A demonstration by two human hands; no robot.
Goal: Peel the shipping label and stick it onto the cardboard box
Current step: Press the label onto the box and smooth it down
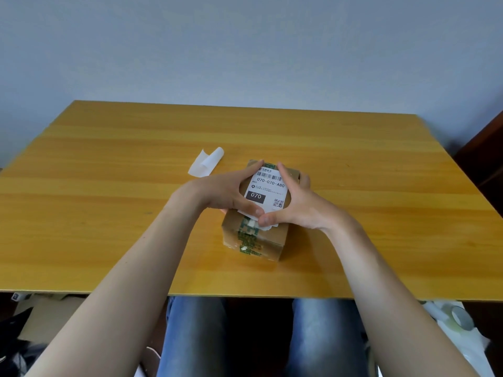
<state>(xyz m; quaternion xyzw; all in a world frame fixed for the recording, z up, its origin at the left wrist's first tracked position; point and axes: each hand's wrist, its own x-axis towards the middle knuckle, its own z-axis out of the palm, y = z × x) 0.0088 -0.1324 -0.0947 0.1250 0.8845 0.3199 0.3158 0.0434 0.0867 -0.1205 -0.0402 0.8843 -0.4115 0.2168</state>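
A small brown cardboard box point(272, 236) with green-printed tape stands in the middle of the table. A white shipping label point(268, 187) with a barcode, "070-070-A80" and a QR code lies flat on its top. My left hand point(226, 191) presses on the label's left side, thumb at its near edge. My right hand point(296, 205) presses on the right side, thumb beside the left thumb, fingers spread over the box's right edge. The label's near edge hangs slightly past the top.
The curled white backing paper point(205, 162) lies on the wooden table point(109, 213) left of and behind the box. Below the near table edge are my knees in jeans, cardboard at the left and tape rolls point(460, 318) at the right.
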